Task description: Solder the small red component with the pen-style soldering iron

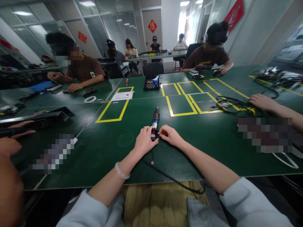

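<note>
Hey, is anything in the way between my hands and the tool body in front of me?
Nothing visible: your left hand holds the tool body, and your right hand is right beside it. The black cable lies nearer you, outside that gap.

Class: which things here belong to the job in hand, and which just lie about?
In hand:
cylindrical black, silver and blue device, between left hand and right hand
long black cable, probably

Apparently lying about:
white paper sheet
round white ring
rectangular black tray
</note>
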### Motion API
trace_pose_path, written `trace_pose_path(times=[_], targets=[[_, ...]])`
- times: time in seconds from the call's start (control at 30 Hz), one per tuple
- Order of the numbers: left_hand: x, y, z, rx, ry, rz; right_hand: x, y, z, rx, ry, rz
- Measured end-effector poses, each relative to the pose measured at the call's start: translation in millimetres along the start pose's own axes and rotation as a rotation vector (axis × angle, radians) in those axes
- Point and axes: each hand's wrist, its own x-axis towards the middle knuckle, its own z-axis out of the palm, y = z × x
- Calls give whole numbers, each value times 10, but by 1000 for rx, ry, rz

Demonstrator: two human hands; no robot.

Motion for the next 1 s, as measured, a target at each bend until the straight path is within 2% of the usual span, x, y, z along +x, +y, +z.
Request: trace_pose_path(times=[0.2,0.6,0.87,1.0], targets=[[-9,13,4,8,-2,1,11,21,17,12,-33,2],[40,78,-49,39,-46,-27,-11,-12,-6,136,9,26],[84,196,-56,251,-52,-81,-15,-18,-37,176,9,30],[98,170,-55,282,-66,-78,-22,1,-21,188,-17,17]])
